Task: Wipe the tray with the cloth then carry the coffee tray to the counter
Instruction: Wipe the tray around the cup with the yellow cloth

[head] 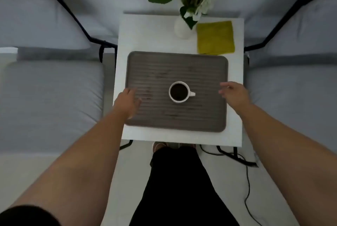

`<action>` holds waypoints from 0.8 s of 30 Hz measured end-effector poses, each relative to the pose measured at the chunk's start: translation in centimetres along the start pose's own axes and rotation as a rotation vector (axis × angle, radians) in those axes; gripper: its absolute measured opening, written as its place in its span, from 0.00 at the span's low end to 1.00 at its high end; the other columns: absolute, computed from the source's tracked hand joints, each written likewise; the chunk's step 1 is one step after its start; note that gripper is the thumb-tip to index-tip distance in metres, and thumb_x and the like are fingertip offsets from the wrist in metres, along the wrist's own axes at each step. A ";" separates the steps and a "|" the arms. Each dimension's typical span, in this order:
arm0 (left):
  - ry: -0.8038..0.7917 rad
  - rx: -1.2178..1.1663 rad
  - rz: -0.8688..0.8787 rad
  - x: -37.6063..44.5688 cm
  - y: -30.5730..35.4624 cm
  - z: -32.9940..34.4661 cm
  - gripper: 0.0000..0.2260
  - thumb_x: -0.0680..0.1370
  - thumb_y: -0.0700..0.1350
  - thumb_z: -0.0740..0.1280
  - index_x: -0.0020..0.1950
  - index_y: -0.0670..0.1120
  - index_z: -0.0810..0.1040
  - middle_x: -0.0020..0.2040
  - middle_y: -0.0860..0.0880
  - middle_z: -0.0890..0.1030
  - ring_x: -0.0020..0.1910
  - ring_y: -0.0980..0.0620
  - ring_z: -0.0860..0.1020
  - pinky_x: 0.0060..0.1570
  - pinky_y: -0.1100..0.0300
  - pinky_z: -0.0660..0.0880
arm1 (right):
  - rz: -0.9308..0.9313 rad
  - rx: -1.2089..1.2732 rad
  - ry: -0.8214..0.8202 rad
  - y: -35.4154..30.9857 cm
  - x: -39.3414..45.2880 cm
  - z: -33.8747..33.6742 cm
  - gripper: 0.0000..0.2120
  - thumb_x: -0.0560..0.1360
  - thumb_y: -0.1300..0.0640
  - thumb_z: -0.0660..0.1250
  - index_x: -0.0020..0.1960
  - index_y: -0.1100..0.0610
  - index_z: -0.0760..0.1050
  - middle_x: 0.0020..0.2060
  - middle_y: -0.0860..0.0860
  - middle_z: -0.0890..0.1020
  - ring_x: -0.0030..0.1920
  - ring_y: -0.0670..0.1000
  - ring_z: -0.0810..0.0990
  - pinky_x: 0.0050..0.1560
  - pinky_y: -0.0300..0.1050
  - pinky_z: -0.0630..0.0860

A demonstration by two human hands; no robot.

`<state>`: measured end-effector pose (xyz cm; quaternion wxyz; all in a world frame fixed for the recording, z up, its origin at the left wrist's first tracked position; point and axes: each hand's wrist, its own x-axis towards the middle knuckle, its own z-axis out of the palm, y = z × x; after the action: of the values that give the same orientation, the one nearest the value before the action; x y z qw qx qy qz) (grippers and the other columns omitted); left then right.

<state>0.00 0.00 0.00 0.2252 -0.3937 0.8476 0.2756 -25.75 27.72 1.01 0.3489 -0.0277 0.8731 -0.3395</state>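
Both hands open, nothing held. Left hand [128, 100] sits over the tray's left edge, fingers loose and spread, pointing in twd the cup; can't tell if it's touching the rim or just above it. Right hand [235, 94] hangs at the tray's right edge, fingers apart and curled a bit, thumb side facing the tray — again, contact not clear.

Tray [182, 116]: grey-brown, rectangular w/ rounded corners, raised rim, ribbed lines running left to right across the floor. A few darker smudges show left of centre. It lies flat on the white table [156, 30], between the two hands, its near edge close to the table's front.

Cup [179, 91]: white, full of dark coffee, upright near the tray's middle, handle pointing right. Sits about midway between the hands, apart from both.

Cloth [215, 38]: yellow, folded square, flat on the table just beyond the tray's far right corner, well away from either hand. White vase [182, 28] w/ green leaves stands just left of the cloth.
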 end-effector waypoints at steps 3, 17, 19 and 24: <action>0.084 -0.016 -0.004 1.2 -1.7 1.2 0.27 0.80 0.48 0.64 0.77 0.44 0.62 0.77 0.42 0.60 0.74 0.41 0.61 0.71 0.47 0.62 | 0.018 0.190 0.059 -0.6 2.9 -0.3 0.10 0.74 0.65 0.62 0.47 0.54 0.79 0.37 0.50 0.82 0.36 0.43 0.80 0.41 0.39 0.77; 0.470 -0.431 -0.080 4.2 -3.5 4.7 0.23 0.81 0.35 0.55 0.77 0.47 0.62 0.69 0.41 0.67 0.65 0.47 0.69 0.64 0.62 0.61 | 0.095 0.202 0.325 -1.3 14.8 1.0 0.39 0.67 0.48 0.67 0.74 0.57 0.58 0.71 0.56 0.64 0.67 0.53 0.69 0.68 0.51 0.69; 0.501 -0.463 -0.094 4.3 -3.5 4.7 0.22 0.83 0.38 0.54 0.77 0.47 0.61 0.67 0.41 0.68 0.61 0.48 0.71 0.63 0.60 0.64 | 0.102 0.162 0.348 -1.3 15.6 1.3 0.41 0.68 0.47 0.69 0.75 0.57 0.56 0.72 0.56 0.61 0.69 0.55 0.67 0.69 0.51 0.67; 0.525 -0.478 -0.164 4.7 -3.4 5.2 0.20 0.84 0.41 0.53 0.76 0.48 0.64 0.64 0.41 0.69 0.58 0.46 0.73 0.60 0.60 0.65 | 0.133 0.017 0.288 -2.9 17.4 1.5 0.37 0.69 0.39 0.66 0.71 0.59 0.65 0.69 0.57 0.68 0.64 0.59 0.72 0.63 0.51 0.72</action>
<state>0.73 -1.00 -7.73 -0.0771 -0.5592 0.7537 0.3364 -38.45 19.66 -8.27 0.2421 0.0819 0.9111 -0.3233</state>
